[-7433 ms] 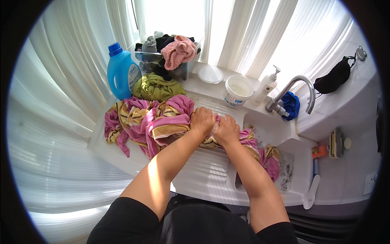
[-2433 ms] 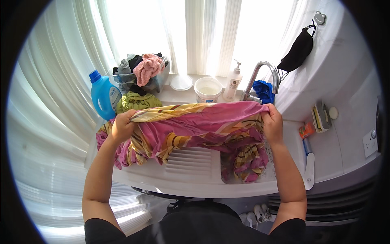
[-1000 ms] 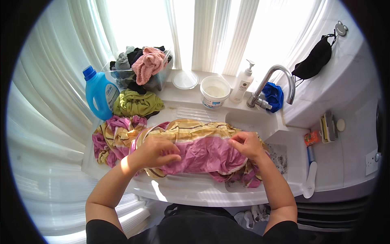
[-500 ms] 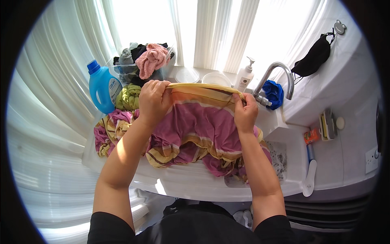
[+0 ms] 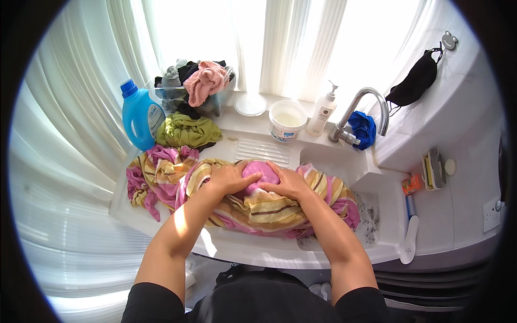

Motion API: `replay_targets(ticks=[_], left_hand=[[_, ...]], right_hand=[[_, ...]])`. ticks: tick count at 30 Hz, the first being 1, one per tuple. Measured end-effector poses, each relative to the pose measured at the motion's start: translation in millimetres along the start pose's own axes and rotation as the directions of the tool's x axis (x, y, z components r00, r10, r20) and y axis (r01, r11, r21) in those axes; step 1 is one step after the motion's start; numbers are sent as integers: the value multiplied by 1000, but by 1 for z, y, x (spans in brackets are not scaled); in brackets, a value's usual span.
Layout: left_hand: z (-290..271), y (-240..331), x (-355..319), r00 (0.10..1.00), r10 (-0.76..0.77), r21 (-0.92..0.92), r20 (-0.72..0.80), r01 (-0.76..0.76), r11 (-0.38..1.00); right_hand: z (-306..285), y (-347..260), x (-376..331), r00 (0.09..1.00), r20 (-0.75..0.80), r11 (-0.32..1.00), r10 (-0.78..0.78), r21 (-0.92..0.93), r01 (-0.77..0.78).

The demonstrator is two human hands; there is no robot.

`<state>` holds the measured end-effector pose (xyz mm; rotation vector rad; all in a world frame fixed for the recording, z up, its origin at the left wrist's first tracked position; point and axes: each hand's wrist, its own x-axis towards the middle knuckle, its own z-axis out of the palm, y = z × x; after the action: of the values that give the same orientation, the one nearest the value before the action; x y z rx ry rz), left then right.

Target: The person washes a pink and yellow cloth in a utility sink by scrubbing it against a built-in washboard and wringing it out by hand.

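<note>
A large wet-looking pink, yellow and brown striped cloth [image 5: 280, 211] is bunched across the laundry sink, its left end heaped on the ledge and its right end hanging into the soapy basin. My left hand [image 5: 229, 179] grips a fold on the left of a pink bulge in its middle. On the other side of that bulge, my right hand [image 5: 290, 183] clasps the fabric, thumb pointing toward the left hand. The fingertips are partly sunk in the folds. Behind the cloth's left part lies a crumpled olive-green garment [image 5: 188, 131].
A blue detergent bottle [image 5: 137, 118], clear bin [image 5: 219, 102] of clothes, white tub [image 5: 286, 121], round lid [image 5: 250, 105] and pump bottle [image 5: 322, 114] line the back. The faucet [image 5: 371, 97] arches over the right. A white-handled brush [image 5: 410, 239] rests on the right rim.
Both hands have come down and closer together, lowering the stretched yellow edge and bunching the cloth. The white tub, washboard ridges and green garment now show more fully behind it.
</note>
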<state>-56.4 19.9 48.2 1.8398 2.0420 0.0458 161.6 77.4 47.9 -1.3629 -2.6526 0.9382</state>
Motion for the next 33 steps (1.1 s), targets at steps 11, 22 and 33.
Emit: replay_targets(ticks=[11, 22, 33], left_hand=[[48, 15, 19, 852, 215, 33, -478, -228, 973], [25, -13, -105, 582, 734, 264, -350, -691, 673], [-36, 4, 44, 992, -2, 380, -129, 52, 923]], right_hand=[[52, 8, 26, 906, -410, 992, -107, -110, 67], [82, 24, -108, 713, -443, 835, -543, -376, 401], [1, 14, 43, 950, -298, 983, 94, 179, -42]])
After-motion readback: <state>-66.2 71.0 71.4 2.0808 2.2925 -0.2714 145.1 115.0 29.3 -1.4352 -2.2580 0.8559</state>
